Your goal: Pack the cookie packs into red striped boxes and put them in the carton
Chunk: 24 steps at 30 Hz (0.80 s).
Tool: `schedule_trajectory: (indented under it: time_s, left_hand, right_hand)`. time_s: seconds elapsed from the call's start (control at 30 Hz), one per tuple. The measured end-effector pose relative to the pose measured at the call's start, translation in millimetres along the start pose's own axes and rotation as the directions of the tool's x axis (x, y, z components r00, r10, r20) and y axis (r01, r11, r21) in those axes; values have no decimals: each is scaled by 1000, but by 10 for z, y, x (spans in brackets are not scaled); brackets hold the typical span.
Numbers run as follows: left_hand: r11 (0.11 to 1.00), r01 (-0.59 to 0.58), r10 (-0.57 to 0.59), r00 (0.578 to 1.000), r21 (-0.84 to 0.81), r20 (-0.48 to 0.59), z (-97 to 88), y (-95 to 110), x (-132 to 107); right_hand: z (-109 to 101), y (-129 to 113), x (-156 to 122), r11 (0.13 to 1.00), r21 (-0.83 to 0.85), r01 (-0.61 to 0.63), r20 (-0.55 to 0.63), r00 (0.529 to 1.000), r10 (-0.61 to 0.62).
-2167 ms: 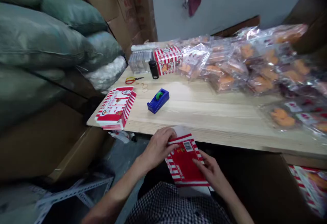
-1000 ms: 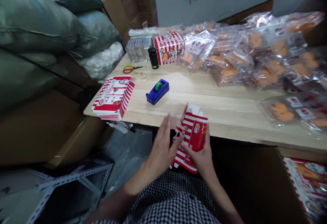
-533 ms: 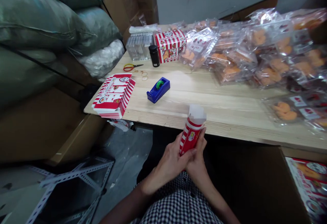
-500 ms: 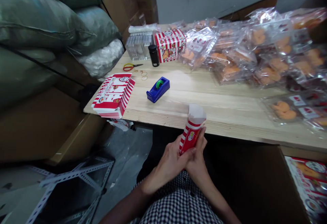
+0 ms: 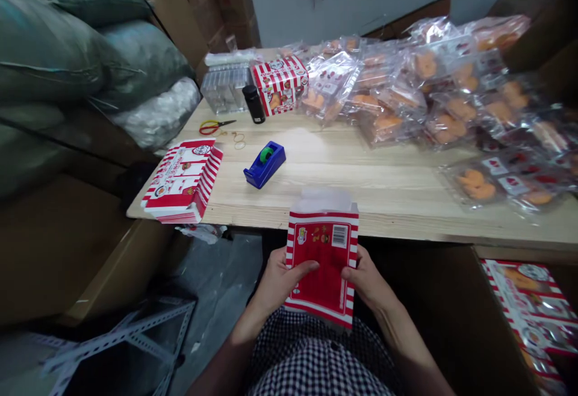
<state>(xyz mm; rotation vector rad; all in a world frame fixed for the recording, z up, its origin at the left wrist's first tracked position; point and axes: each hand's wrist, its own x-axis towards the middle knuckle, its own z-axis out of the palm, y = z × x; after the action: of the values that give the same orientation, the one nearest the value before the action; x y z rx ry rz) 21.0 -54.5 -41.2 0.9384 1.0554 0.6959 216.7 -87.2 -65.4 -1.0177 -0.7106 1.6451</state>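
Observation:
In front of my body, below the table edge, I hold a red and white striped cardboard box (image 5: 323,263), with a barcode on the face toward me. Pale flaps stick up at its far end. My left hand (image 5: 280,278) grips the left side, thumb lying on the red face. On the opposite side my right hand (image 5: 368,275) is closed round the edge, its thumb also on the face. The fingers behind the box are hidden. Beyond it on the wooden table (image 5: 383,182) stands a blue tape dispenser (image 5: 265,166) with a green roll.
A stack of flat striped cartons (image 5: 183,182) lies at the table's left corner. Scissors (image 5: 217,126), a black bottle (image 5: 253,105) and an upright striped box (image 5: 280,85) are behind. Clear bags with orange pieces (image 5: 383,125) cover the right side. An open carton (image 5: 506,318) sits lower right.
The box has turned from a narrow side view to its broad barcode face. My hands have moved apart to its two sides. The view has shifted slightly right.

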Motion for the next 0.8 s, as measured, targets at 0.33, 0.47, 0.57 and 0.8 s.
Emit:
schedule_trajectory:
  time_s: [0.33,0.47,0.57,0.8]
  left_hand:
    - [999,-17,17,1000,50,1,-7,-232,61]
    - [976,-205,210,976,73,-65,-68,-197,159]
    - [943,-330,333,935,39,-122,-159,-131,189]
    - [950,-293,303,948,107,-95,-266,-60,208]
  right_hand:
    - [-27,140,12,996,-79,38,-182,982,-52]
    - [-61,236,9,995,-93,31,-195,980,-48]
    - [-72,292,-45,996,-89,8,-194,981,-25]
    - [-54,364,-133,994,-110,-22,-182,983,1]
